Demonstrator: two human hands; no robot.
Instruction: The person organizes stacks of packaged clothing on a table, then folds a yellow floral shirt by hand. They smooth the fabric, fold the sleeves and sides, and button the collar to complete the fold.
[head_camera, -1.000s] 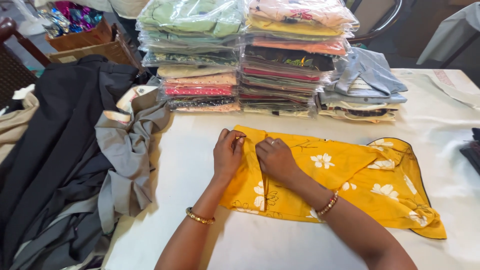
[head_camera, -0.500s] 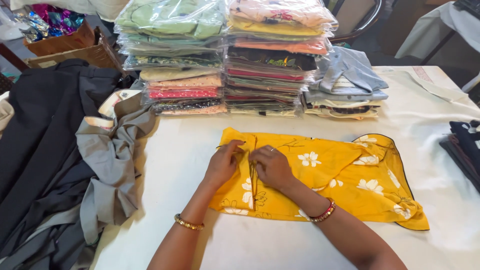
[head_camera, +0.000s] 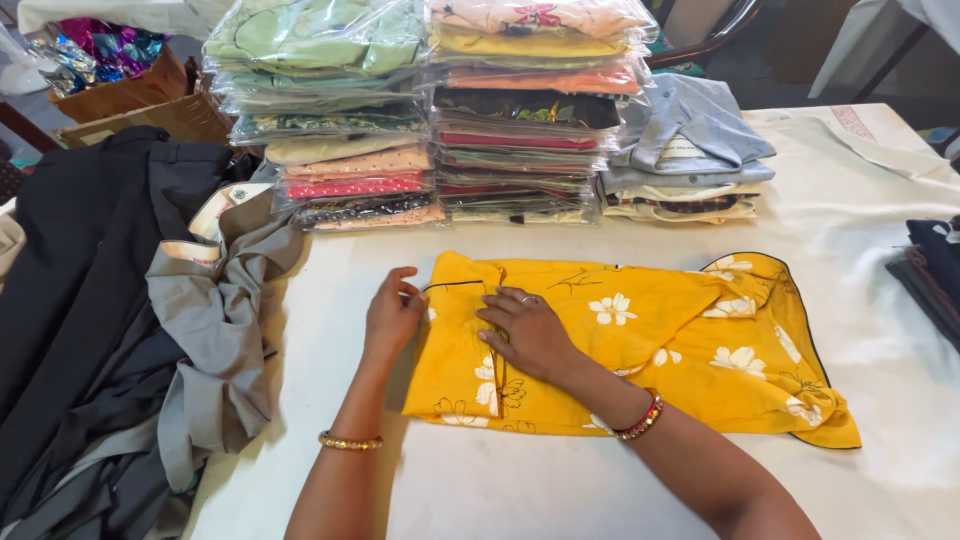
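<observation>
A yellow garment (head_camera: 660, 345) with white flowers and dark piping lies folded on the white table (head_camera: 520, 490). My left hand (head_camera: 392, 315) rests at its left edge, fingers curled against the cloth near the piped corner. My right hand (head_camera: 527, 330) lies flat on the garment just right of the left hand, fingers spread and pressing the fabric down. A gold bangle sits on my left wrist, and a red and gold one on my right.
Two tall stacks of plastic-wrapped folded clothes (head_camera: 430, 110) stand behind the garment, with a lower pile of grey and blue shirts (head_camera: 685, 150) to their right. Grey and black cloth (head_camera: 150, 320) is heaped at the left. Dark folded fabric (head_camera: 930, 270) sits at the right edge.
Both hands have gone from pinching the cloth near the garment's top edge to lying on its left part. The right hand has flattened out.
</observation>
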